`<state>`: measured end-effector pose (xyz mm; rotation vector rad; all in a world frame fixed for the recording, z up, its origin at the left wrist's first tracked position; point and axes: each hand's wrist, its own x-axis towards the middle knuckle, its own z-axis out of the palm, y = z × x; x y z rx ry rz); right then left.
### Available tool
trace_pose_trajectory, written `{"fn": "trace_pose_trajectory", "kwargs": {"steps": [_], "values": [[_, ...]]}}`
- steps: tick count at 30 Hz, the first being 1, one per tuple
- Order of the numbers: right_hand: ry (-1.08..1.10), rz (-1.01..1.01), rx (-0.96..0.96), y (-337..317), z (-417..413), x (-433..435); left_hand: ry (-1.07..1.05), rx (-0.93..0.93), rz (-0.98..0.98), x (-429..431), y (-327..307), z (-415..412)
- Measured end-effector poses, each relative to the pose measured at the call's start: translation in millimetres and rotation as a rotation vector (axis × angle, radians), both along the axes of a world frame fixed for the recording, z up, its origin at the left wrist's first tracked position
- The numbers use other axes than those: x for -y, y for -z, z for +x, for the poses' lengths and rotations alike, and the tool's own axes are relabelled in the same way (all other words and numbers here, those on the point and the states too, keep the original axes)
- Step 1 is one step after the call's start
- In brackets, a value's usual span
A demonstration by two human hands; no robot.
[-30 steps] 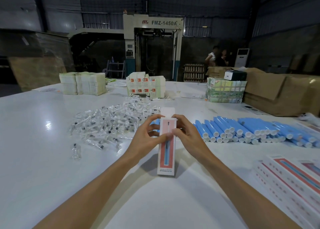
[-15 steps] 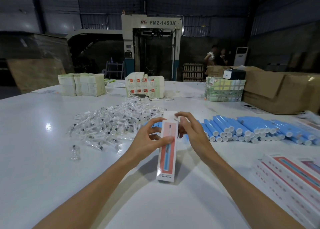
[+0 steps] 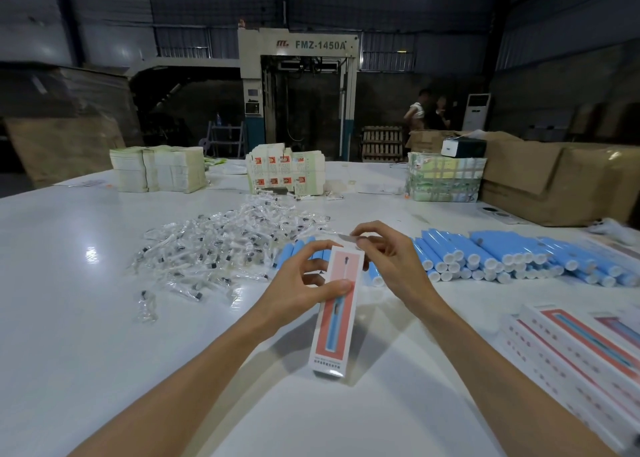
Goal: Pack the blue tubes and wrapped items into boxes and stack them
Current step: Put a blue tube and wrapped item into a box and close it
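My left hand [image 3: 304, 283] grips the box [image 3: 334, 332] by its upper part, with the thumb laid across the pink front face and the fingers curled round behind the left edge. My right hand [image 3: 394, 266] is just beside it, thumb and fingers pinching the flap [image 3: 346, 237] at the box's far end. Both hands are together on the one box. The flap stands open.

The box lies lengthwise, near to far, over the white table [image 3: 69, 318]. I cannot tell whether its near end touches the surface. Its front bears a printed blue tube, and what is inside is not visible.

The blue tubes [image 3: 485, 259] lie heaped on the table just beyond my hands and out to the right, white caps facing me. A few show past my left fingers. The wrapped items [image 3: 214, 249] form a loose clear-plastic heap to the far left of my hands (one stray piece lies apart on the near left side).

At near right, the packed boxes [image 3: 581, 349] lie flat, side by side.

Along the far edge of the table are three paper stacks [image 3: 157, 169], with brown cartons [image 3: 554, 179] at far right. Behind stands a machine [image 3: 298, 93] marked FMZ-1450A, and two people [image 3: 426, 110] stand to its right.
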<state>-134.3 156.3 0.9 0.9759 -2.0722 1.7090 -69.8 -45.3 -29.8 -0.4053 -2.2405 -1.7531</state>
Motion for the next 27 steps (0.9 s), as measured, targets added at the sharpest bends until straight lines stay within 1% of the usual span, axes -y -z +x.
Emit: {"fn": "trace_pose_trajectory", "kwargs": {"steps": [2, 5, 7, 11, 16, 27], "values": [[0.008, 0.026, -0.031, -1, -1, -1, -0.008, -0.002, -0.004, -1, 0, 1], [-0.023, 0.076, -0.02, -2, -4, -4, -0.02, -0.004, -0.006, -3, 1, 2], [-0.078, 0.038, 0.037, -4, -3, -4, -0.032, -0.022, -0.004, -5, 1, 1], [-0.14, -0.108, 0.247, -9, 2, 1, -0.066, -0.047, -0.017, -8, -1, 0], [-0.151, -0.168, 0.313, -12, 2, 1, -0.07, -0.058, -0.023, -10, -1, -1], [-0.149, -0.167, 0.446, -16, 3, -2, -0.042, -0.062, -0.004, -8, 3, -1]]}}
